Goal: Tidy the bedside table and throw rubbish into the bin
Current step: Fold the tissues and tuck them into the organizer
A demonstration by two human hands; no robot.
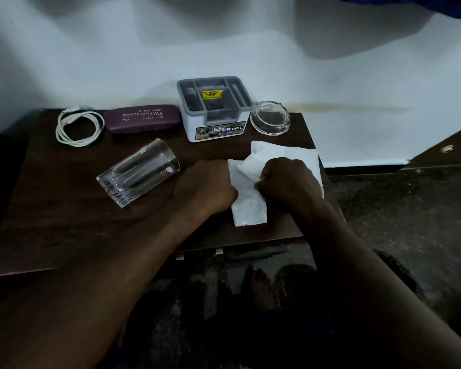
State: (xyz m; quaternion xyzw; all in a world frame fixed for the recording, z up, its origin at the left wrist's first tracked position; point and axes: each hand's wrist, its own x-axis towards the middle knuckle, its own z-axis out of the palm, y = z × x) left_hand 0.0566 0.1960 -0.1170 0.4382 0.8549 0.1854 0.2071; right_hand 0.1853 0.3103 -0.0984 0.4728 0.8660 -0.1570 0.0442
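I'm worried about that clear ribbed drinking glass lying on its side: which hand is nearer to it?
Left. The left hand sits just right of the clear ribbed drinking glass, not touching it; the right hand is farther right, across the crumpled white tissue both grip.

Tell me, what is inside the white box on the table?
The white box holds a grey divided tray with a yellow price sticker. Its compartments are too dark to tell their contents, and anything under the tray is hidden.
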